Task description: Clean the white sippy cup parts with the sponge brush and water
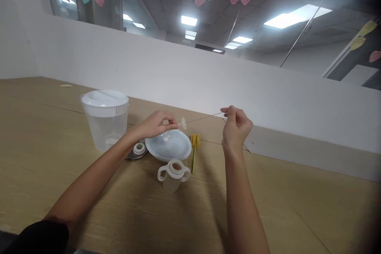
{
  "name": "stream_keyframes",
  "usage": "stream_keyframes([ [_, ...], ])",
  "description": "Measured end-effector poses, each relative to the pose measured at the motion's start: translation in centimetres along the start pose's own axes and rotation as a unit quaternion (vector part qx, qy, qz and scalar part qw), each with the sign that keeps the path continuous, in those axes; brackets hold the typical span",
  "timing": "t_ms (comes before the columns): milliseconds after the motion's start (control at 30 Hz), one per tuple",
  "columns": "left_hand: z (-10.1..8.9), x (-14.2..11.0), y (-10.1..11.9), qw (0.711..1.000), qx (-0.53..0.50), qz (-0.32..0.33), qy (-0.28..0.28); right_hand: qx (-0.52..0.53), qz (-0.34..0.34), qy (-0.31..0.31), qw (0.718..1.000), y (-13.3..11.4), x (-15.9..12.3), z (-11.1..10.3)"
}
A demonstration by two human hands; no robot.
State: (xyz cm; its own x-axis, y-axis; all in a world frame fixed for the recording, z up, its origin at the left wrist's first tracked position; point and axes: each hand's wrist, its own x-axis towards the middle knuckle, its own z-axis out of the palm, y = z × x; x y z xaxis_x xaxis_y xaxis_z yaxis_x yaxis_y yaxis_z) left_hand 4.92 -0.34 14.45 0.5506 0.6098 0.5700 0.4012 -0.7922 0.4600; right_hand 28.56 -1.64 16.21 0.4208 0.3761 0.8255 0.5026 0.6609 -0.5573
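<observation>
My left hand (157, 124) is closed in a pinch on the near end of a thin wire brush (202, 118), right by its small white disc (183, 123). My right hand (235, 125) pinches the wire's far end, held up above the wooden table (297, 198). Below the hands a white dome lid (168, 145) lies on the table. In front of it stands a small clear cup with two white handles (174, 173). A yellow sponge brush with a green handle (194, 149) lies to the lid's right.
A clear plastic pitcher with a white lid (105, 118) stands at the left. A round metal piece with a white cap (137, 151) lies beside it. A white partition wall (208, 75) runs behind the table.
</observation>
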Motion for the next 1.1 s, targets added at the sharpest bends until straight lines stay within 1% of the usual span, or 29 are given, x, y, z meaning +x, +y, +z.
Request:
stream_keyframes([
  [133, 0.0, 0.1, 0.1, 0.999, 0.026, 0.02, -0.003, 0.028, 0.041, 0.002, 0.999, 0.7, 0.1, 0.4],
  [200, 0.0, 0.1, -0.2, 0.999, 0.046, 0.02, -0.005, 0.06, 0.07, 0.018, 0.996, 1.2, 0.5, 0.2],
  [267, -0.2, 0.0, -0.9, 0.998, 0.061, 0.008, -0.002, 0.098, 0.106, 0.074, 0.987, 1.9, 1.4, -0.6],
  [333, -0.5, -0.1, -1.7, 0.997, 0.069, -0.015, 0.011, 0.128, 0.15, 0.147, 0.969, 2.6, 2.6, -1.9],
  [367, -0.7, -0.2, -2.2, 0.997, 0.075, -0.026, 0.02, 0.132, 0.175, 0.167, 0.961, 2.9, 3.2, -2.6],
  [400, -0.9, -0.2, -2.6, 0.995, 0.085, -0.036, 0.027, 0.13, 0.209, 0.168, 0.955, 3.1, 3.6, -3.3],
  [433, -1.0, -0.3, -2.9, 0.993, 0.102, -0.044, 0.031, 0.132, 0.218, 0.174, 0.951, 3.2, 3.9, -3.7],
  [500, -1.0, -0.3, -3.5, 0.986, 0.153, -0.055, 0.023, 0.138, 0.21, 0.156, 0.955, 3.3, 4.0, -4.1],
  [600, -0.2, -0.1, -4.0, 0.967, 0.246, -0.06, -0.027, 0.148, 0.195, 0.113, 0.963, 3.1, 3.1, -3.1],
  [667, 0.8, 0.1, -4.1, 0.949, 0.305, -0.048, -0.066, 0.145, 0.217, 0.072, 0.963, 3.1, 2.4, -2.0],
  [767, 2.5, 0.2, -4.3, 0.923, 0.366, -0.031, -0.115, 0.147, 0.264, -0.017, 0.953, 3.5, 1.4, -0.4],
  [833, 3.6, 0.3, -4.5, 0.913, 0.381, -0.027, -0.142, 0.143, 0.29, -0.062, 0.944, 4.0, 0.8, 0.4],
  [900, 4.5, 0.3, -4.8, 0.909, 0.383, -0.024, -0.161, 0.126, 0.3, -0.089, 0.941, 4.7, 0.3, 1.1],
  [1000, 5.7, 0.3, -5.3, 0.91, 0.374, -0.024, -0.179, 0.08, 0.296, -0.139, 0.942, 5.9, -0.6, 2.0],
  [1100, 6.5, 0.2, -6.0, 0.915, 0.356, -0.031, -0.189, -0.023, 0.265, -0.192, 0.945, 7.4, -1.4, 2.8],
])
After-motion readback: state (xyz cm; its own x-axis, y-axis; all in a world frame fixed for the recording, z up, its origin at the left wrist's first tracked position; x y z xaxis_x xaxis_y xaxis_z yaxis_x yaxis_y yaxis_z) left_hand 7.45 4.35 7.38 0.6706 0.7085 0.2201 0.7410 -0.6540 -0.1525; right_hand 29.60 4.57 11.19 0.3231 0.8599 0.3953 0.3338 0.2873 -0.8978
